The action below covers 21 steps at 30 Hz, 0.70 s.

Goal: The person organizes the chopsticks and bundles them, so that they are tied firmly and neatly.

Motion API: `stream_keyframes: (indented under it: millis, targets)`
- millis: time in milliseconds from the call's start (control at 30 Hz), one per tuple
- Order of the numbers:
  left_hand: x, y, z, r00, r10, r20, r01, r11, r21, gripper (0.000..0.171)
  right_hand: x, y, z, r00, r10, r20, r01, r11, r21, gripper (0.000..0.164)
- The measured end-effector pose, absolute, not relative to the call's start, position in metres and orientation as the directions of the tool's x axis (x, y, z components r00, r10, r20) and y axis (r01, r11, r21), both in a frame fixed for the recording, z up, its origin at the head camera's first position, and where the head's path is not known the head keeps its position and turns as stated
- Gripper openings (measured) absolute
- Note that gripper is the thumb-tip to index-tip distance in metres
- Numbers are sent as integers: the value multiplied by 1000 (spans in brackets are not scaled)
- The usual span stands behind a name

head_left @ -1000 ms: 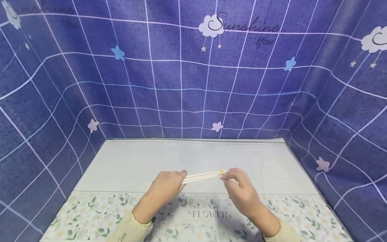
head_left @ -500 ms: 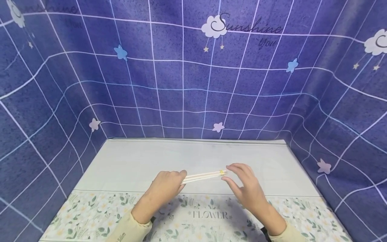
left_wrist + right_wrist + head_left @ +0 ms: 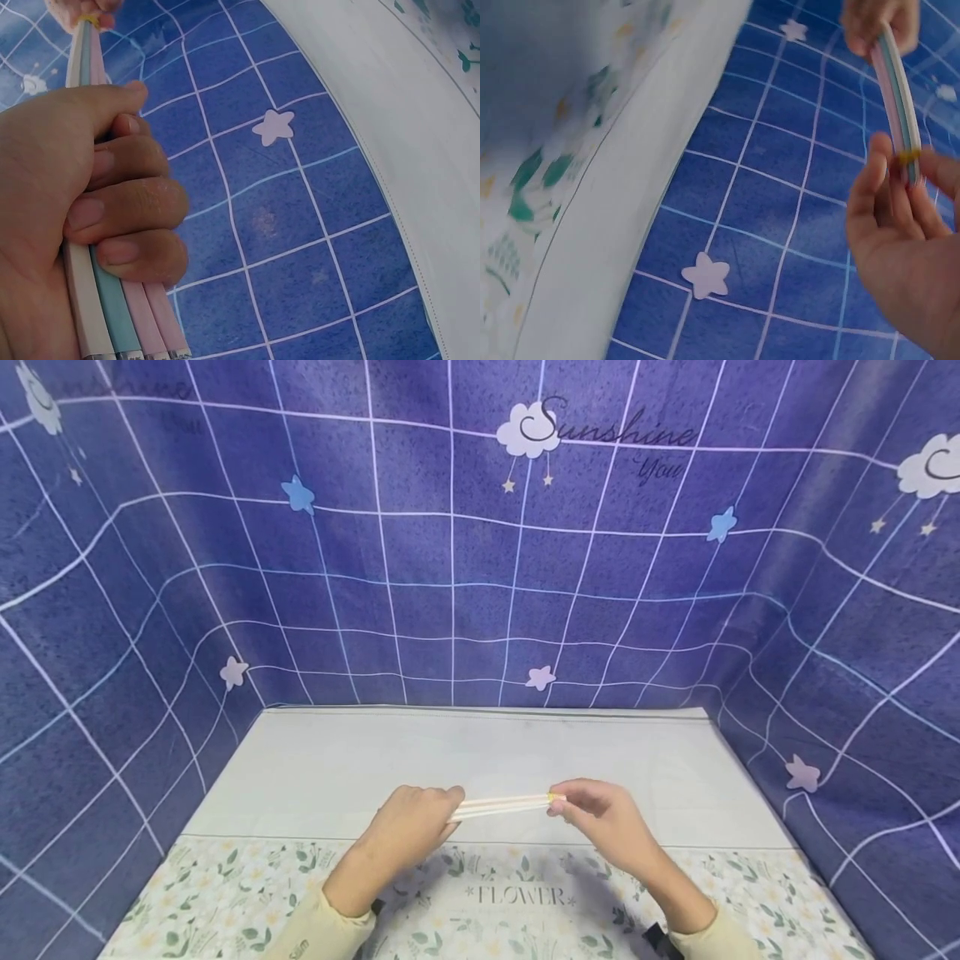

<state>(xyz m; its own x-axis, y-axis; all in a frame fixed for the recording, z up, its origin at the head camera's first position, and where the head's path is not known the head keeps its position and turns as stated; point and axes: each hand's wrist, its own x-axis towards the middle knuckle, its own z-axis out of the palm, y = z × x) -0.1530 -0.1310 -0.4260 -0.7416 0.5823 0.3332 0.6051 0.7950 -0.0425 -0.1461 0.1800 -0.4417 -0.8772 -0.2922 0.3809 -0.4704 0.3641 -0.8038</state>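
Note:
A bundle of slim white, teal and pink chopsticks (image 3: 501, 806) is held above the table between both hands. My left hand (image 3: 415, 820) grips one end, its fingers curled round the sticks; below the fist, in the left wrist view, silver-tipped chopstick ends (image 3: 127, 319) stick out. A yellow rubber band (image 3: 909, 157) circles the opposite end. At that end, my right hand (image 3: 609, 823) pinches the banded part between thumb and fingers. In the right wrist view, the short stick tips reach past the band among the right fingers (image 3: 864, 187).
Beneath the hands lies a table with a plain white cloth strip (image 3: 360, 752) at the back and a floral cover (image 3: 480, 935) in front. Blue grid-patterned curtain (image 3: 480, 552) encloses the back and both sides.
My right hand let go of the banded end, spread thumb and fingers beside it, then took hold of it again. The left hand keeps its grip with little movement.

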Motion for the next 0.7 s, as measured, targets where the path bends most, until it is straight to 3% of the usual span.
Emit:
stream_keyframes:
  millis: [133, 700]
  targets:
    - [-153, -132, -425, -733, 598, 326, 618, 785, -49, 21, -149, 183, -438, -897, -339, 284, -376, 248, -893, 23]
    - [-156, -125, -423, -699, 633, 333, 633, 764, -123, 24, -153, 187, -441, -863, -466, 195, -330, 227, -916, 28]
